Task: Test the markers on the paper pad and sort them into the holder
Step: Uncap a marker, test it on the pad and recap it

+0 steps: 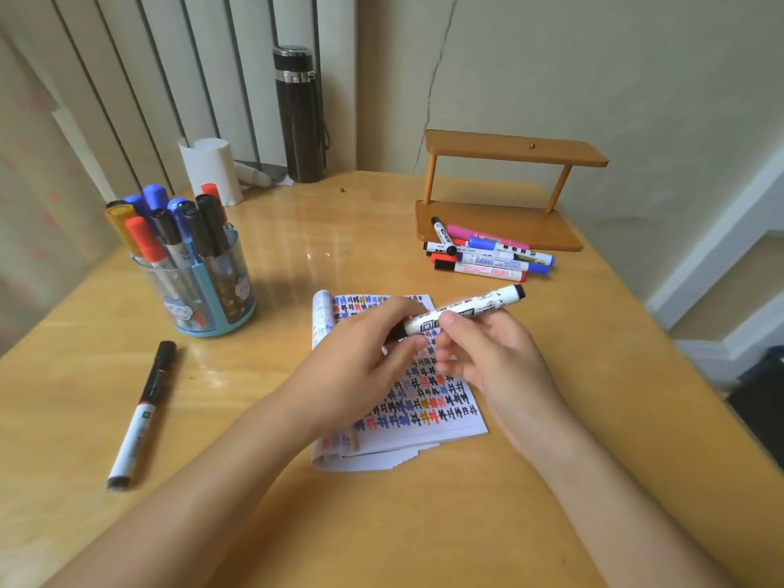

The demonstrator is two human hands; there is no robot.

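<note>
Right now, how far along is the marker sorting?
Done: many markers stand in the holder; test marks cover the paper pad. In hand: left hand and right hand grip a white marker over the pad. Left: the marker pile by the wooden shelf, plus one loose marker.

Both bare forearms enter from bottom edge, converge toward frame centre. Back of left hand (360,358) faces up, fingertips pinching dark left end of marker (466,309). Just right of it, right hand (496,358) grips marker barrel with thumb and curled fingers.
</note>
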